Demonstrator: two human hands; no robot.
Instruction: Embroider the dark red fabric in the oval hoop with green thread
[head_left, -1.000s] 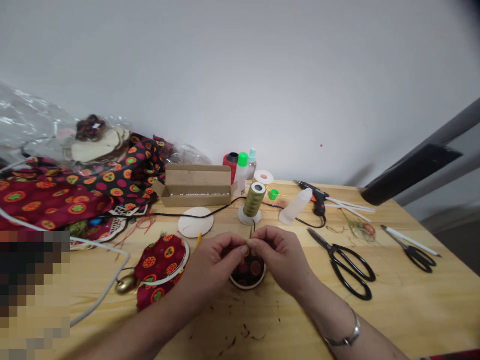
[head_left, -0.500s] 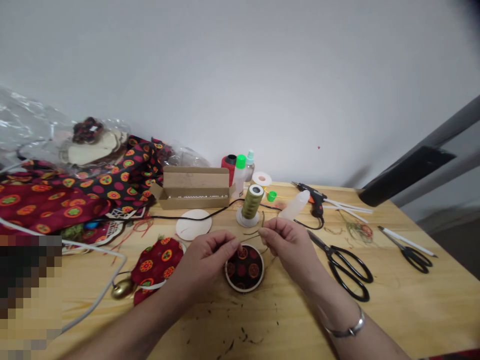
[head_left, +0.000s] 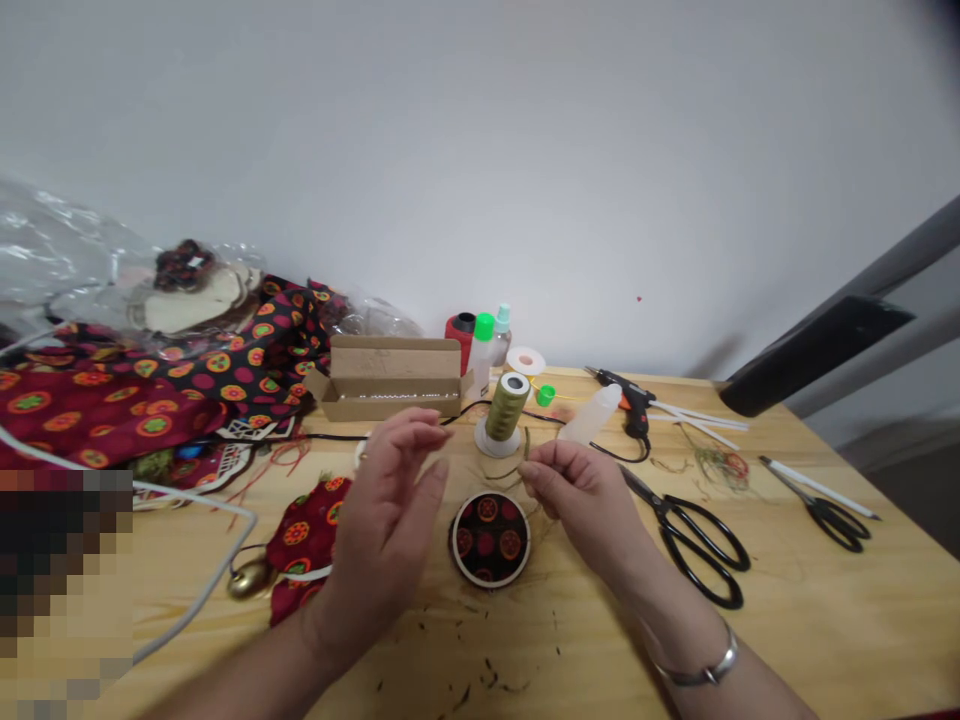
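Head view: a green thread (head_left: 526, 443) was pinched at the right hand's (head_left: 589, 500) fingertips, near the spool (head_left: 508, 407). The left hand (head_left: 390, 505) was spread open beside the fabric disc (head_left: 490, 537). The green thread was judged light and limp, best gripped near its end.

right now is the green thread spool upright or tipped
Upright: the olive thread spool stands on its white base, core hole up, beyond the right hand pinching a thread strand.

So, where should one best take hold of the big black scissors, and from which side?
By the two loop handles, coming from the near right. The scissors lie flat with the blades pointing away to the left, so the handles are the blunt, near end.
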